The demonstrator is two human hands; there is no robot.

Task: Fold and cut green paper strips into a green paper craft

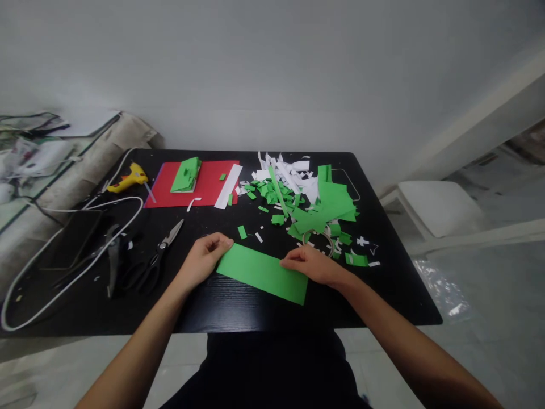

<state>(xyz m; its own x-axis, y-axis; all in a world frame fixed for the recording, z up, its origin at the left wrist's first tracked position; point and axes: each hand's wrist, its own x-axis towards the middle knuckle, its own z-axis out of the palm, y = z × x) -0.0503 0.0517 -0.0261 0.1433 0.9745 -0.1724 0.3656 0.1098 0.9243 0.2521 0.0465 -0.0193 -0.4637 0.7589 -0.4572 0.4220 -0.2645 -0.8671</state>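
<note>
A long strip of green paper (259, 272) stretches between my two hands, just above the black table's front part. My left hand (208, 257) pinches its upper left corner between thumb and fingers. On the other side my right hand (310, 263) closes on the strip's upper right edge. Past my right hand lies a roll of tape (328, 241), partly covered by the hand. Black-handled scissors (159, 253) rest left of my left hand, blades pointing away from me. A small green paper piece (242, 232) lies beyond the strip.
Green and white scraps (281, 190) are heaped at the back, beside larger green sheets (334, 201). A red sheet (170, 199) bears a folded green paper piece (185, 175). At left are a yellow glue gun (130, 179), a white cable (142, 207), pliers (113, 261) and a dark phone-like slab (72, 240).
</note>
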